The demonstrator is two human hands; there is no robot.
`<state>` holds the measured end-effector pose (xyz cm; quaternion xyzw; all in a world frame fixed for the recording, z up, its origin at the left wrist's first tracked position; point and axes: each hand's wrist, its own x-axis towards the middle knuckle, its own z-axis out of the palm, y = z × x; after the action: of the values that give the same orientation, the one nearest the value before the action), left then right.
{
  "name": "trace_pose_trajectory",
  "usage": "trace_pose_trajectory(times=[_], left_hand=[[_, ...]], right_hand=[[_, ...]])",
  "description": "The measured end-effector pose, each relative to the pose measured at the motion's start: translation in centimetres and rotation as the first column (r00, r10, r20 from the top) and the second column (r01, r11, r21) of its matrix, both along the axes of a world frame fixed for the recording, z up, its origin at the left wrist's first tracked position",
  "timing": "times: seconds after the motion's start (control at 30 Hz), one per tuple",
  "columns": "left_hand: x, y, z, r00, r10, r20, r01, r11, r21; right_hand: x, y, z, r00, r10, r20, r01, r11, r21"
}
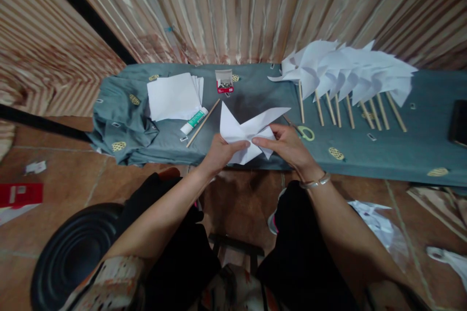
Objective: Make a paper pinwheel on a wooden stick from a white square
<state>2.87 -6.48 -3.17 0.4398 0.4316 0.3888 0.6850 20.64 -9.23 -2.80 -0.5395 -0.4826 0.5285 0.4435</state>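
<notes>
A white paper pinwheel [242, 131] is held between my two hands over the front edge of the cloth-covered table. My left hand [222, 151] grips its left side, thumb pressed near the centre. On the right side, my right hand [286, 143] pinches the paper, its thumb also close to the middle. Just left of the pinwheel lie a wooden stick [203, 123] and a green-and-white glue stick [194, 120]. Scissors with a light green handle [306, 132] rest beside my right hand. Behind the pinwheel stands an open red box of small metal pins [224, 82].
A stack of white paper sheets [173, 96] lies at the left. Several finished paper pinwheels on sticks [346, 73] overlap at the back right. A dark object [458, 122] sits at the right edge. A black round stool [78, 255] stands on the floor, with paper scraps [375, 223] at right.
</notes>
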Motion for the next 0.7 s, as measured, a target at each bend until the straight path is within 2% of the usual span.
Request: trace_pose_trajectory(times=[0.43,0.7], left_hand=[[-0.7,0.0,-0.4,0.997,0.008,-0.079,-0.005,0.999,0.035],[-0.5,0.1,-0.9,0.997,0.039,-0.069,-0.036,0.998,0.043]], right_hand=[[-0.4,0.1,-0.6,1.0,0.019,-0.019,-0.02,0.999,-0.048],[-1.2,0.2,-1.0,0.995,-0.047,-0.091,0.039,0.996,-0.086]])
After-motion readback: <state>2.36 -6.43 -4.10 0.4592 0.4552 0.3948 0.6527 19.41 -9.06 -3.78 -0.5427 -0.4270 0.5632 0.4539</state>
